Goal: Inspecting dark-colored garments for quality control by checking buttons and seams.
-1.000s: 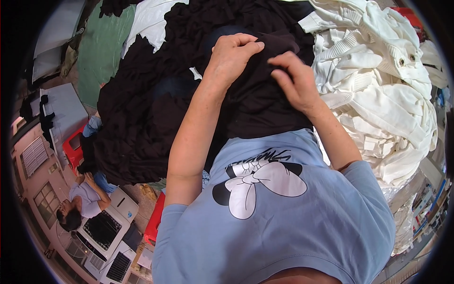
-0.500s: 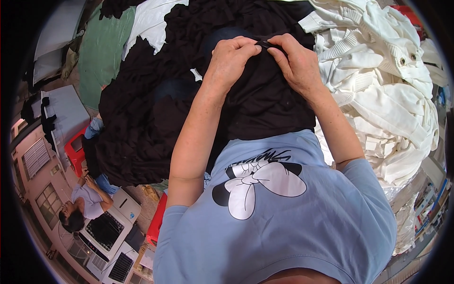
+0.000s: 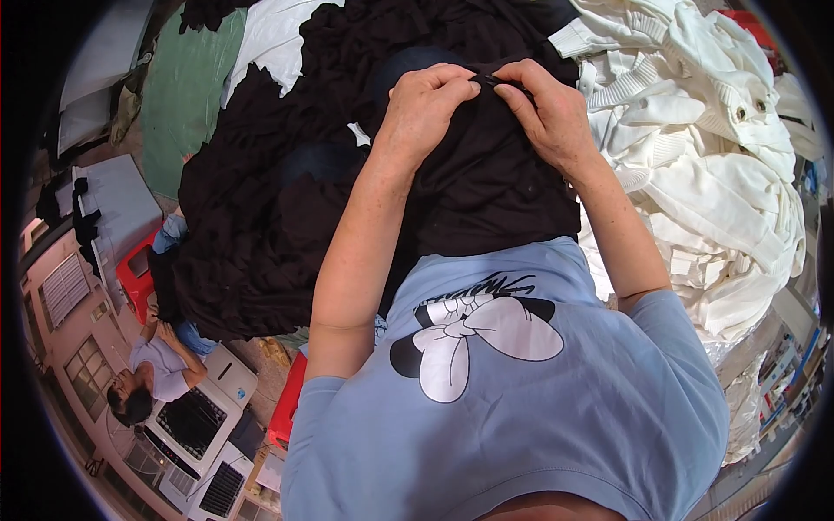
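Note:
Black knit fabric (image 3: 495, 182), apparently part of a garment, drapes over my lap and runs up to my fingers. My left hand (image 3: 426, 108) pinches its edge between thumb and forefinger. Just to the right, my right hand (image 3: 552, 108) grips the same edge in a pinch, with a short stretch of dark cloth between the two thumbs. What detail lies at that edge is too small and dark to make out. A small white tag or scrap (image 3: 358, 135) shows on the black cloth left of my left wrist.
A large heap of black cloth (image 3: 252, 234) spreads to the left. White knit garments (image 3: 695, 174) are piled at the right. Green sheeting (image 3: 193, 95) lies at the far left. Another person (image 3: 156, 369) sits at the lower left, near red stools (image 3: 135, 278) and a white machine (image 3: 195, 425).
My right hand has shifted very slightly right and its fingertips have moved a little along the black edge. The left hand stays almost where it was.

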A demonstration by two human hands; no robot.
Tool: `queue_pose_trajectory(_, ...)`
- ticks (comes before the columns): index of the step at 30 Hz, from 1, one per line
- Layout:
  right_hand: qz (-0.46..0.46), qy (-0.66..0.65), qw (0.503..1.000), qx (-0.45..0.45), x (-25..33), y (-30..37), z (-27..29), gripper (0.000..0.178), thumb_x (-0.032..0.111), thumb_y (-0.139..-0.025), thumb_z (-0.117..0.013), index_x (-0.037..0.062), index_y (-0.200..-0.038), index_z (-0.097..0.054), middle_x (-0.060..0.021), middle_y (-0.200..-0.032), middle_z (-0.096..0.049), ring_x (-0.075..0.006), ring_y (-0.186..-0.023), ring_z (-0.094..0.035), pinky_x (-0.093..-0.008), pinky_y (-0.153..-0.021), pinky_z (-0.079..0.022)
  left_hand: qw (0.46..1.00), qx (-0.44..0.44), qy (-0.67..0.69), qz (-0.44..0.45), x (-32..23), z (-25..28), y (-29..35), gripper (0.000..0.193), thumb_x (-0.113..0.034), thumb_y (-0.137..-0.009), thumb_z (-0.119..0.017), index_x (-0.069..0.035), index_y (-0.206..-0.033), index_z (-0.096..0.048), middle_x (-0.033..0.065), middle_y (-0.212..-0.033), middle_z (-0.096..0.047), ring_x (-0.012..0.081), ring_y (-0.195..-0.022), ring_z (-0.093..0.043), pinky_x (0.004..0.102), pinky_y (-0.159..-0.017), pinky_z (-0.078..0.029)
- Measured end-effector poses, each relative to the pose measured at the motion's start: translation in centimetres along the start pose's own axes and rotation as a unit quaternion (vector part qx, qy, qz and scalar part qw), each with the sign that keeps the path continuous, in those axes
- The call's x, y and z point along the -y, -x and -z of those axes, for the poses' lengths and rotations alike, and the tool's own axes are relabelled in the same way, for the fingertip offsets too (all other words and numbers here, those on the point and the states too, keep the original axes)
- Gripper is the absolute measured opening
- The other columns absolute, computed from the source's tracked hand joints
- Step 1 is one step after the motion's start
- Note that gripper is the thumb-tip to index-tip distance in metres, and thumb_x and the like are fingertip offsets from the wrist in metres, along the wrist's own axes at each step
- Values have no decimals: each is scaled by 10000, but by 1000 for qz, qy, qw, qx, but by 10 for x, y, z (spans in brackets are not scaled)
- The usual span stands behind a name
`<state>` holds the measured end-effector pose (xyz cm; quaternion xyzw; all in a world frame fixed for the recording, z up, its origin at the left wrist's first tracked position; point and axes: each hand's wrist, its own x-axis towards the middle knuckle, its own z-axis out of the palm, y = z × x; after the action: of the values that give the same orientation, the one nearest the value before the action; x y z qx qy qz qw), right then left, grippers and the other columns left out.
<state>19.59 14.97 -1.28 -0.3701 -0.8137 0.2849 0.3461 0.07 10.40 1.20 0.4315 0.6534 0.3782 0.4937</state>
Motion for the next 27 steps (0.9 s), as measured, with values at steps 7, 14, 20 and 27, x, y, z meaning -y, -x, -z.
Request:
queue_pose_trajectory(7,15,-5,1000,7,-2,-4,0,149,226,-986,-679,98,-1061,-679,-67,-913,-707,-286,-798,-709,-366,-677,-541,1000,9,-12,7,-1,1,0,244,-149,-917,-660,50,-1031,-742,3,-929,-709,82,-896,-621,236,-851,-459)
queue_pose_trajectory(14,11,-23,999,38,-8,-7,3,139,227,-986,-681,106,-1056,-682,-75,-915,-709,-286,-800,-709,-369,-679,-538,999,18,-27,-5,1,2,-1,246,-155,-914,-660,52,-1019,-741,-3,-915,-702,81,-890,-616,236,-842,-458)
queue_pose_trajectory(20,-17,-70,996,45,-14,-6,4,149,216,-987,-692,95,-1073,-685,-78,-912,-710,-264,-790,-703,-338,-702,-541,999,10,-45,-17,8,4,-5,323,-271,-860,-682,-23,-1043,-777,40,-898,-739,145,-873,-674,288,-864,-501)
queue_pose_trajectory(27,-45,-198,979,13,-18,-2,0,183,178,-1012,-667,48,-1141,-671,-51,-980,-702,-135,-891,-662,-278,-791,-521,1000,-3,-2,-8,10,2,-6,336,-262,-848,-723,-19,-1072,-786,64,-931,-766,156,-900,-696,286,-879,-517)
